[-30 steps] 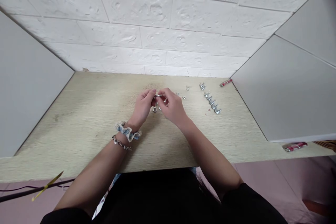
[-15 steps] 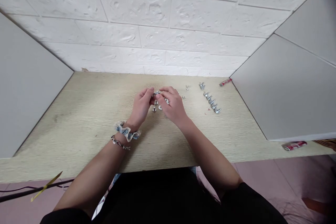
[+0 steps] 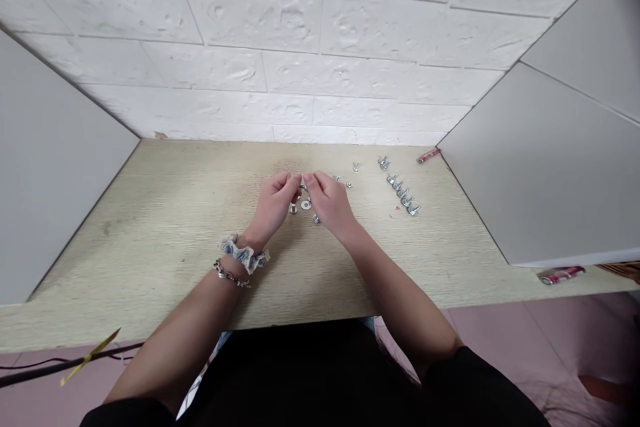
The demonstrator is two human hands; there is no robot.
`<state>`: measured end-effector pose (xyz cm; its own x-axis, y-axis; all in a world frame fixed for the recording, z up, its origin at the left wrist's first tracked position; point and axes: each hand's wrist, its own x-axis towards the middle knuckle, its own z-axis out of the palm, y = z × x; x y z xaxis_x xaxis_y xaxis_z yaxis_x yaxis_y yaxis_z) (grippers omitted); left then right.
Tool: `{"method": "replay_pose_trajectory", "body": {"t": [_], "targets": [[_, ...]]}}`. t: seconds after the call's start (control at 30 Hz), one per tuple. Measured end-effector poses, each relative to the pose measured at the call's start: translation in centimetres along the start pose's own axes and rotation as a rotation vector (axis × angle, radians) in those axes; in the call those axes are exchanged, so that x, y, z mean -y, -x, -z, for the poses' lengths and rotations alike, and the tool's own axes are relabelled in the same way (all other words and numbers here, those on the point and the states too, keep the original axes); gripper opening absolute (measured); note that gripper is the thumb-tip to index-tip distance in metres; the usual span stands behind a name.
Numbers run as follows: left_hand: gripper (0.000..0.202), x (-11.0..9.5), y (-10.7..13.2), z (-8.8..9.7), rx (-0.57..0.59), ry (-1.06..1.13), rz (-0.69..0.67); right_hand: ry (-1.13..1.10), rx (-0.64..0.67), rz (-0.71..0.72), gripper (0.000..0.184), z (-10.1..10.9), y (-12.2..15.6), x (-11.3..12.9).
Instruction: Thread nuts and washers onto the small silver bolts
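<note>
My left hand [image 3: 276, 201] and my right hand [image 3: 330, 203] meet over the middle of the table, thumbs and fingertips pinched close together. Between them shows a sliver of a small metal bolt [image 3: 303, 187], gripped from both sides; most of it is hidden by the fingers. Just below the hands a flat washer [image 3: 306, 205] lies on the wood, with a short bolt [image 3: 293, 209] to its left and another small metal piece [image 3: 316, 219] to its right. More hardware is partly covered by my right hand.
Right of the hands lie a small nut [image 3: 349, 185] and a small screw [image 3: 356, 167]. Beyond them is a slanting row of several bolts with washers [image 3: 403, 193]. Red batteries [image 3: 429, 155] lie near the grey right panel [image 3: 530, 173]. A white brick wall [image 3: 290, 70] closes the back.
My right hand's fingers have curled in, and its thumb now meets the left thumb over the bolt. More of the washer and the metal piece near my right hand shows.
</note>
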<state>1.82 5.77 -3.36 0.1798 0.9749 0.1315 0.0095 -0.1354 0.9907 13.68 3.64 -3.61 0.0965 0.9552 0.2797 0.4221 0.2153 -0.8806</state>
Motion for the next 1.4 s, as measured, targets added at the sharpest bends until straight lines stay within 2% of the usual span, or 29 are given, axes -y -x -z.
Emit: {"method": "replay_pose_trajectory", "body": {"t": [0.3,0.63,0.93,1.07,1.27,1.4], "targets": [[0.034,0.2,-0.3,0.1,-0.039,0.081,0.003,-0.140,0.042,-0.042,0.027,-0.1,0.0,0.1],[0.032,0.7,-0.6,0.2,-0.069,0.113,0.021,-0.184,0.018,0.042,0.005,-0.4,0.0,0.4],[0.029,1.5,-0.9,0.5,-0.082,0.188,0.061,-0.109,-0.007,0.218,0.009,-0.5,-0.4,-0.2],[0.028,1.5,-0.9,0.5,-0.084,0.246,0.076,-0.105,-0.015,0.221,0.007,-0.3,-0.2,0.1],[0.025,0.8,-0.8,0.2,-0.103,0.339,0.108,-0.067,-0.015,0.179,0.017,-0.1,0.0,0.2],[0.025,1.2,-1.0,0.4,-0.105,0.307,0.092,-0.064,-0.019,0.135,0.024,-0.1,-0.1,0.1]]}}
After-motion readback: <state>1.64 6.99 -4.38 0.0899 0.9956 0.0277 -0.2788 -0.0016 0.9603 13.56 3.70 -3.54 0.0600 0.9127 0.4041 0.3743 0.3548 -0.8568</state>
